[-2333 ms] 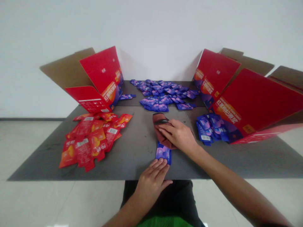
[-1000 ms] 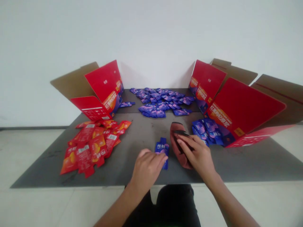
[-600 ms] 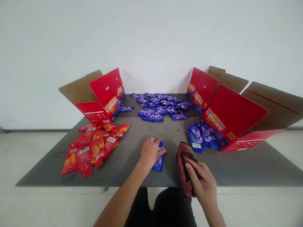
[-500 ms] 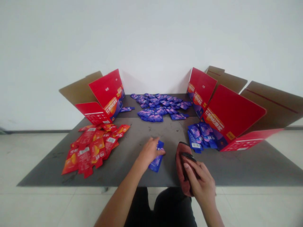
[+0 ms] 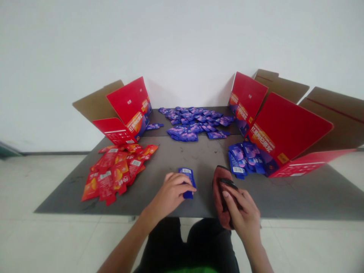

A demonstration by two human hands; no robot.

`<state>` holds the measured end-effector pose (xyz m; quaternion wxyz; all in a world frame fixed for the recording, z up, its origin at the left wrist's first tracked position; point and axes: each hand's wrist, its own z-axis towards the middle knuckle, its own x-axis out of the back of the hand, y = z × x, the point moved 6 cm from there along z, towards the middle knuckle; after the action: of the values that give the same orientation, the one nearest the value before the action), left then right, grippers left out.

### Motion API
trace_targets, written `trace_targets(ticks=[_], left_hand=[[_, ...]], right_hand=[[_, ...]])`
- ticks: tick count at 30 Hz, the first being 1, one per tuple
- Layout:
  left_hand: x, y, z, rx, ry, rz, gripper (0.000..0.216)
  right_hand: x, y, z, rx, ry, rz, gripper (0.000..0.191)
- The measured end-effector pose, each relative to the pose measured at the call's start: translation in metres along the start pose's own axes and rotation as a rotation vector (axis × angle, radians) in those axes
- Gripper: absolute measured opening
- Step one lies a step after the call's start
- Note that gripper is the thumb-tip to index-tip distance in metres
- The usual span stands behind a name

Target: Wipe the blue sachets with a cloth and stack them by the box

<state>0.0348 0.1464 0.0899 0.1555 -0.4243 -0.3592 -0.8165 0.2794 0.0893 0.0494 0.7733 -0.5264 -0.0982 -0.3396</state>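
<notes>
My left hand (image 5: 170, 194) is closed on a single blue sachet (image 5: 187, 177) lying on the dark grey table (image 5: 298, 197) near its front edge. The sachet shows its barcoded side. My right hand (image 5: 241, 214) grips a dark red cloth (image 5: 219, 189) with a black band at the table's front edge, fingers curled over it. Hand and cloth are a little to the right of the sachet.
Red sachets (image 5: 115, 168) are piled at the left. Several blue sachets (image 5: 195, 121) are heaped at the back, and a blue stack (image 5: 246, 157) lies beside an open red carton (image 5: 287, 132) on the right. Another red carton (image 5: 125, 110) stands open at the back left.
The blue sachet has been turned over to its barcoded side under my left hand. My right hand pulled the red cloth back from mid-table to the front edge.
</notes>
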Motion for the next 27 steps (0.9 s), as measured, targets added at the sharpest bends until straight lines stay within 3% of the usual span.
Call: trace_targets(ticks=[2, 4, 9, 14, 17, 22, 24, 27], left_hand=[[-0.012, 0.002, -0.02, 0.002, -0.113, 0.066, 0.022], [-0.017, 0.006, -0.037, 0.016, -0.139, 0.118, 0.033], [-0.024, 0.03, -0.065, 0.003, -0.044, 0.253, 0.045], [-0.042, 0.041, -0.081, -0.031, 0.043, 0.316, 0.037], [-0.052, 0.038, -0.089, -0.064, 0.069, 0.331, 0.034], [-0.056, 0.033, -0.096, -0.08, 0.13, 0.282, 0.039], [-0.054, 0.033, -0.095, -0.072, 0.15, 0.25, 0.039], [-0.051, 0.035, -0.091, -0.075, 0.151, 0.246, 0.038]], right_hand=[[-0.001, -0.001, 0.0, 0.003, 0.001, -0.006, 0.028], [-0.001, -0.002, 0.001, 0.001, -0.001, -0.013, 0.028], [-0.003, -0.006, 0.018, -0.008, -0.153, 0.004, 0.03], [-0.009, -0.038, 0.061, 0.149, -0.22, 0.008, 0.027], [-0.034, -0.068, 0.072, 0.332, -0.311, -0.016, 0.027], [-0.104, -0.095, 0.042, 0.72, -0.699, -0.18, 0.021], [-0.124, -0.09, 0.046, 0.772, -0.725, -0.217, 0.021], [-0.144, -0.075, 0.081, 0.754, -0.682, -0.335, 0.025]])
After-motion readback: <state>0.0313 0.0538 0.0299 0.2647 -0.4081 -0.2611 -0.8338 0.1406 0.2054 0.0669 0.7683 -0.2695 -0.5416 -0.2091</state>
